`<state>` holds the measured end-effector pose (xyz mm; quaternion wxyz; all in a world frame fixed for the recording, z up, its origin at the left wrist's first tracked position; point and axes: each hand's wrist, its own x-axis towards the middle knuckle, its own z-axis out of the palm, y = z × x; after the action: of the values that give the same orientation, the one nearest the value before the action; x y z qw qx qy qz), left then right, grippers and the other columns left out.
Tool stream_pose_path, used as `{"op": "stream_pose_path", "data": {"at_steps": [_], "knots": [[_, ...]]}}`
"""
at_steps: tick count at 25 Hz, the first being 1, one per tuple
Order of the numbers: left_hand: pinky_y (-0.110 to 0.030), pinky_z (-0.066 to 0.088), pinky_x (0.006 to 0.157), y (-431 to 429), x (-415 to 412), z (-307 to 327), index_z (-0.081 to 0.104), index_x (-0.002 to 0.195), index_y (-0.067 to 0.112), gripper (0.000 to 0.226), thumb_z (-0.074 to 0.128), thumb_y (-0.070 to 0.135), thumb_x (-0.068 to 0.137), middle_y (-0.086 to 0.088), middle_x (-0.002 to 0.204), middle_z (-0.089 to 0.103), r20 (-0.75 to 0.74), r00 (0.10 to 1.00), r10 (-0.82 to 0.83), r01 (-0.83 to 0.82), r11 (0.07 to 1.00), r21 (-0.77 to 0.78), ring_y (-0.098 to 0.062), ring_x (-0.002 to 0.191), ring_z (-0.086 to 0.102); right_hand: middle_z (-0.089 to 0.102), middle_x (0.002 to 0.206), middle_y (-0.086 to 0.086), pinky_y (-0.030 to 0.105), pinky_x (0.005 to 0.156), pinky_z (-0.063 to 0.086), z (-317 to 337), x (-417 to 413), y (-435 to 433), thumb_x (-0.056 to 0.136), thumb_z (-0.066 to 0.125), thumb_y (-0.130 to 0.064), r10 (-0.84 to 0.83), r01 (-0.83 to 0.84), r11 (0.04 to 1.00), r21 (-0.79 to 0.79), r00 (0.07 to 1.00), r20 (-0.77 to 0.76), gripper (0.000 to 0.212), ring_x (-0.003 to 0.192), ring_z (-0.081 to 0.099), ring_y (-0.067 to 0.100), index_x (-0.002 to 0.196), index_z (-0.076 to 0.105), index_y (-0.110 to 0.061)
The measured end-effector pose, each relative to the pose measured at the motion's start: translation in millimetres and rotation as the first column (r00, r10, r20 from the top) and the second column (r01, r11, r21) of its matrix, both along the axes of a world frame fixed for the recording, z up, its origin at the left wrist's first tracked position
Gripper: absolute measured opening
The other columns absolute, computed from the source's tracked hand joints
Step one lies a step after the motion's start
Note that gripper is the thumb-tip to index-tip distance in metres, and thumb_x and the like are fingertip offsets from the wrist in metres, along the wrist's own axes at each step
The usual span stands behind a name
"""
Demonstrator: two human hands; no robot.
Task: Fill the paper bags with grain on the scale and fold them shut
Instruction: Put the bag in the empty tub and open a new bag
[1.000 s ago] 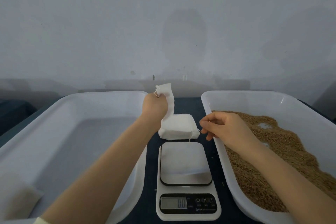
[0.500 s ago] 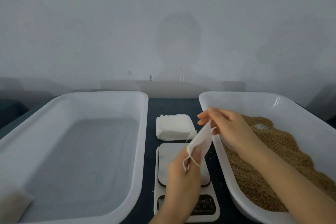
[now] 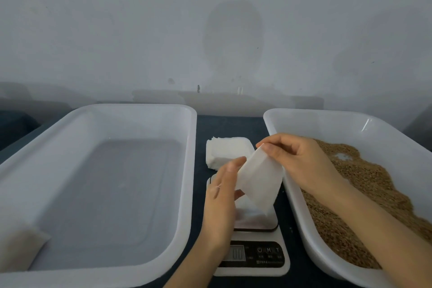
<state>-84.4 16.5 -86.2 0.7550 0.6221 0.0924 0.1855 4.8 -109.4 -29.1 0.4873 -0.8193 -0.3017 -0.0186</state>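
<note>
— How did the paper bag (image 3: 259,180) look?
— White, thin and flat. It was tilted in the air between both hands, just above the scale (image 3: 254,252).
— And the hands?
— The left hand (image 3: 222,196) held its left edge between thumb and fingers. The right hand (image 3: 301,161) pinched its top corner.
— And around them?
— A dark table (image 3: 231,124), a stack of bags (image 3: 228,149) beyond the left hand, grain (image 3: 364,182) in a tray (image 3: 304,124) under the right wrist, and a grey wall (image 3: 210,18) behind.

scale (image 3: 251,236) between two trays, bag stack (image 3: 228,152) behind it
</note>
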Motion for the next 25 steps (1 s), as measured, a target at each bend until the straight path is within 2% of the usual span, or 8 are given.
{"op": "stream_pose_path", "data": {"at_steps": [2,4,9,12,15,18,20,25], "knots": [[-0.029,0.055,0.083,0,1,-2,0.072,0.094,0.036,0.028,0.046,0.047,0.093,0.005,0.103,0.068,-0.043,0.999,0.029,-0.031,0.998,-0.049,-0.012,0.099,0.063,0.068,0.087,-0.022,0.012,0.072,0.043,1,-1,1,0.089,0.059,-0.030,0.018,-0.018,1.000,0.002,0.999,0.036,0.014,0.085,0.060,-0.003,0.085,0.069,-0.038],[-0.022,0.052,0.075,1,-2,-4,0.074,0.086,0.033,0.023,0.052,0.037,0.092,0.005,0.093,0.070,-0.053,0.998,0.040,-0.041,0.999,-0.026,-0.010,0.091,0.064,0.068,0.087,-0.021,0.007,0.071,0.039,1,-3,2,0.088,0.060,-0.028,0.031,-0.032,0.999,0.004,0.996,0.089,0.015,0.084,0.059,-0.004,0.083,0.068,-0.040],[-0.009,0.047,0.063,1,-5,-1,0.074,0.085,0.022,0.015,0.062,0.016,0.089,0.007,0.077,0.072,0.038,0.999,-0.030,0.026,0.994,0.103,0.000,0.069,0.064,0.053,0.088,-0.016,0.003,0.077,0.031,0,-5,4,0.081,0.058,-0.042,-0.008,0.018,0.999,-0.046,0.977,0.215,0.010,0.094,0.047,0.000,0.083,0.066,-0.048],[-0.008,0.047,0.061,1,-5,-2,0.073,0.085,0.021,0.013,0.063,0.013,0.088,0.010,0.077,0.072,0.057,0.998,-0.039,0.031,0.991,0.129,0.001,0.067,0.064,0.047,0.092,-0.014,0.004,0.076,0.033,-2,-7,7,0.081,0.063,-0.037,-0.019,0.033,0.998,-0.052,0.967,0.253,0.013,0.094,0.044,0.000,0.088,0.064,-0.048],[-0.011,0.048,0.063,1,-6,-3,0.074,0.083,0.021,0.014,0.064,0.013,0.087,0.004,0.078,0.072,0.084,0.996,-0.036,0.027,0.994,0.105,-0.002,0.067,0.064,0.055,0.090,-0.014,0.013,0.072,0.043,-3,-8,9,0.080,0.062,-0.043,-0.005,0.005,1.000,-0.002,0.987,0.162,0.015,0.083,0.054,0.001,0.095,0.059,-0.040],[-0.013,0.048,0.063,1,-6,-5,0.075,0.082,0.019,0.010,0.066,0.017,0.086,0.001,0.075,0.071,0.112,0.993,-0.023,0.015,0.997,0.070,-0.005,0.066,0.062,0.064,0.082,-0.007,0.029,0.071,0.054,-4,-11,9,0.073,0.058,-0.057,0.097,-0.098,0.995,0.021,0.995,0.016,0.033,0.079,0.063,0.010,0.092,0.057,-0.031],[-0.014,0.048,0.062,1,-6,-5,0.075,0.082,0.019,0.010,0.066,0.023,0.085,0.002,0.071,0.068,0.125,0.992,-0.005,-0.002,0.999,0.051,-0.005,0.064,0.061,0.065,0.083,-0.008,0.029,0.072,0.055,-4,-13,10,0.069,0.061,-0.060,0.156,-0.156,0.988,0.006,0.987,-0.029,0.037,0.078,0.064,0.009,0.090,0.057,-0.029],[-0.013,0.047,0.060,0,-5,-5,0.075,0.081,0.017,0.018,0.064,0.032,0.081,0.003,0.067,0.067,0.135,0.989,0.055,-0.059,0.998,0.030,-0.004,0.061,0.059,0.069,0.085,-0.005,0.029,0.074,0.057,-5,-12,9,0.080,0.070,-0.032,0.209,-0.211,0.977,-0.030,0.975,-0.072,0.014,0.079,0.067,0.008,0.089,0.062,-0.025]]}}
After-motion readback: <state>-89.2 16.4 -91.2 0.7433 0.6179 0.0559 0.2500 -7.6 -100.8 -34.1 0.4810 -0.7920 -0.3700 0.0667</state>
